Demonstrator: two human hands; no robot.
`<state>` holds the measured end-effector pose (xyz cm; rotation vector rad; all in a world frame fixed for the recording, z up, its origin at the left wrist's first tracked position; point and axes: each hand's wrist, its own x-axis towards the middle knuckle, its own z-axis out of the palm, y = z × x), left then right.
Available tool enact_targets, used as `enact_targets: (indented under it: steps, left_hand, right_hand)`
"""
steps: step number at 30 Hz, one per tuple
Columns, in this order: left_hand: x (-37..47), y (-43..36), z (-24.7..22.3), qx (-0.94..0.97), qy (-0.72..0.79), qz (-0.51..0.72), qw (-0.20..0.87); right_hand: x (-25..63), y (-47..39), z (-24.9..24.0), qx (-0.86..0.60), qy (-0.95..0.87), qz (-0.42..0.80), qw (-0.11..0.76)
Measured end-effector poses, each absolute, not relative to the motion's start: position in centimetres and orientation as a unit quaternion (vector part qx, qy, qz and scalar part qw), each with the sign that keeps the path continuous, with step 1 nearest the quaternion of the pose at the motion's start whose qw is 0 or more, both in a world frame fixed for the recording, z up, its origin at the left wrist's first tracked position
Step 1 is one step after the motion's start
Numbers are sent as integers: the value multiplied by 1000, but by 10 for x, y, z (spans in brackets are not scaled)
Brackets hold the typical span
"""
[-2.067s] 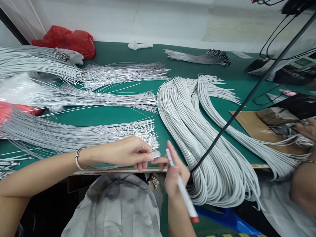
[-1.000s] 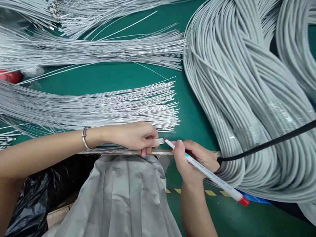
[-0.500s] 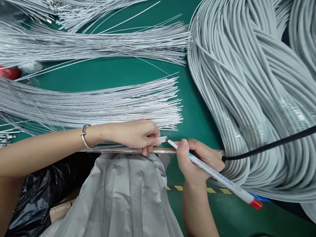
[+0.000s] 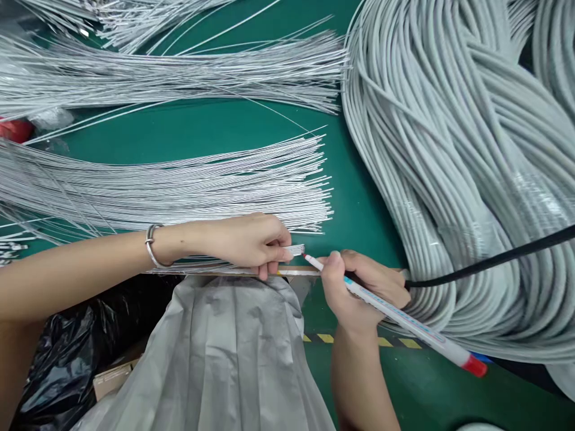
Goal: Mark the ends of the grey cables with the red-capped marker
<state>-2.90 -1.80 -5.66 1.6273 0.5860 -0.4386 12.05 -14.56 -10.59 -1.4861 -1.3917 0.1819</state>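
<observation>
My left hand (image 4: pixel 256 242), a metal bracelet at its wrist, pinches a few thin white wires (image 4: pixel 296 249) side by side, and their ends stick out past the fingertips to the right. Over the table's front edge, my right hand (image 4: pixel 362 290) grips a white marker pen (image 4: pixel 404 320) with a red end cap. Its red tip lies at the wire ends, touching or almost touching them. Just beyond my left hand, a wide bundle of loose white wires (image 4: pixel 215 188) lies spread out, its cut ends pointing right.
More white wire bundles (image 4: pixel 188 75) lie farther back on the green table (image 4: pixel 148 137). Thick coils of grey cable (image 4: pixel 431 137) fill the right side, with a black strap (image 4: pixel 498 261) across them. Black plastic bags (image 4: pixel 67 347) and a cardboard box (image 4: pixel 112 378) are below at left.
The pen's red end has swung slightly right and down, its tip staying by the wire ends. Both hands keep their grip, and the view has shifted slightly.
</observation>
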Motion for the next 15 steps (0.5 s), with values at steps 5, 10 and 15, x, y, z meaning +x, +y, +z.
enact_targets:
  steps: [5,10,15]
  left_hand:
    - [-29,-18,-56,708,256,-189,631]
    - [-29,-18,-56,703,257,-186,637]
    - [-29,-19,-56,703,260,-185,636]
  right_hand:
    - [122,-146,-107,-612,-583,82,529]
    - [121,-146,-107,-615,-584,78,525]
    - [121,-145,-106,-615,-597,71,511]
